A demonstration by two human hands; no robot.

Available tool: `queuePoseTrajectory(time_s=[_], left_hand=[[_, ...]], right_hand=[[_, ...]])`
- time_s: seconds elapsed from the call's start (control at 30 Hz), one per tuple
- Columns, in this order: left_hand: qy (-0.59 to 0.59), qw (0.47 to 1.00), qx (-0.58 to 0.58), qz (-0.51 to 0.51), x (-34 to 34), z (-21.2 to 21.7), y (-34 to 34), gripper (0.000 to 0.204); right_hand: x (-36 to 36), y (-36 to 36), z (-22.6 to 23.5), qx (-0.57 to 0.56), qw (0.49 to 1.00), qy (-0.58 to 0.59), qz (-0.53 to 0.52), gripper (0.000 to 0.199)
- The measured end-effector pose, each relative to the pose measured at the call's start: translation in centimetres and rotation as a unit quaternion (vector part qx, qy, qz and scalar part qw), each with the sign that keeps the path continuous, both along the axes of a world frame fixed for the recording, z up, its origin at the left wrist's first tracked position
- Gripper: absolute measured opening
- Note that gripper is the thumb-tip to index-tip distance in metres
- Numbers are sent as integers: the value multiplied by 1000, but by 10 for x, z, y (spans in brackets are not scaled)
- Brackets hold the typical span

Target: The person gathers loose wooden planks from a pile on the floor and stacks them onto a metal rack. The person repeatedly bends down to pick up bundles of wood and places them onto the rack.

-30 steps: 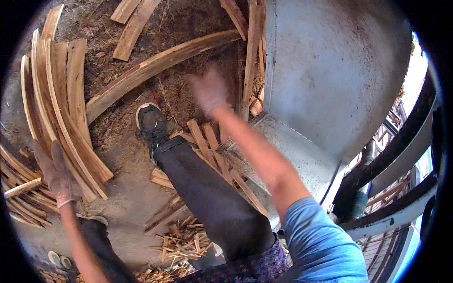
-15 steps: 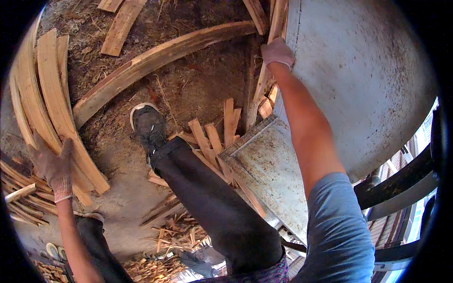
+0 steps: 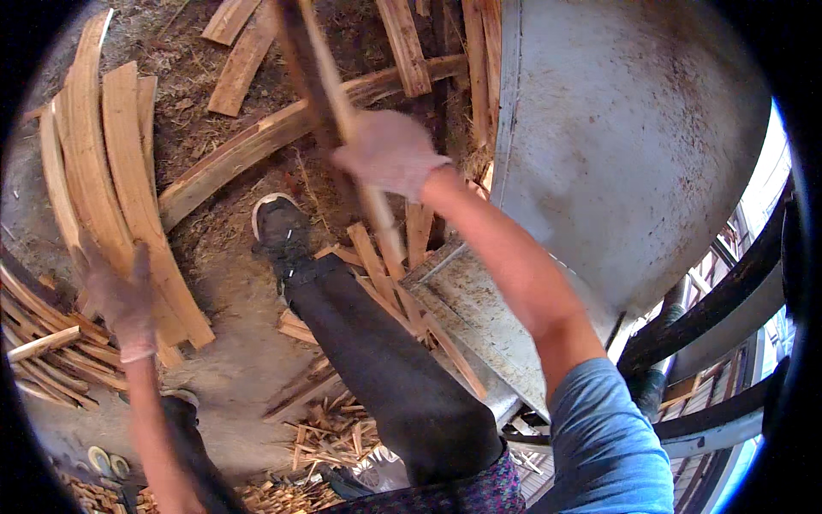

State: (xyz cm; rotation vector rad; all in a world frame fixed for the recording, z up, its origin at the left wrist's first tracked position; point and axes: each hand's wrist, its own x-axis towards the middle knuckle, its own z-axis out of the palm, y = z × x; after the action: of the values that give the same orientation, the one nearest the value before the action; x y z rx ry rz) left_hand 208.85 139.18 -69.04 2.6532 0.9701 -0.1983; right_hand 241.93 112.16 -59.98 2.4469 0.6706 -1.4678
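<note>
In my gloved right hand point(image 3: 390, 152) is a long wooden slat point(image 3: 324, 67) with a dark side and a pale edge, blurred by motion. The fingers close round its middle, and it slants across the view above my outstretched leg. My gloved left hand point(image 3: 120, 300) rests against the lower part of a stack of curved-looking wooden planks point(image 3: 137, 163) on the left. Its thumb and fingers are spread over the wood.
A large pale metal panel point(image 3: 616, 128) and a ledge point(image 3: 488, 300) stand at the right. A thick beam point(image 3: 257, 141) crosses the dirt floor. Offcuts point(image 3: 372, 257) lie beside my leg, more slats point(image 3: 60, 364) at far left, and upright planks point(image 3: 479, 68) lean by the panel.
My right hand has moved left from the panel's edge, bringing a slat with it. My left hand stays at the plank stack. The whole view has shifted slightly.
</note>
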Motion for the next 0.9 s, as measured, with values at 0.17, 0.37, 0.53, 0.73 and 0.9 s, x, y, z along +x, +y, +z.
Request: queuePoseTrajectory(time_s=[0.17,0.37,0.53,0.73,0.9], left_hand=[[-29,906,-401,133,58,72,-56,71],[-123,691,-553,449,37,91,-11,40],[-73,839,-398,365,-44,73,79,35],[127,951,-81,268,-120,50,167,60],[-98,988,-56,105,-74,14,114,81]], right_hand=[[-43,118,-15,223,957,184,-35,50],[-89,169,-34,321,913,204,-145,61],[-98,176,-47,323,901,177,-231,50],[-80,203,-43,243,953,10,-183,70],[-2,161,-78,202,908,-184,-317,81]])
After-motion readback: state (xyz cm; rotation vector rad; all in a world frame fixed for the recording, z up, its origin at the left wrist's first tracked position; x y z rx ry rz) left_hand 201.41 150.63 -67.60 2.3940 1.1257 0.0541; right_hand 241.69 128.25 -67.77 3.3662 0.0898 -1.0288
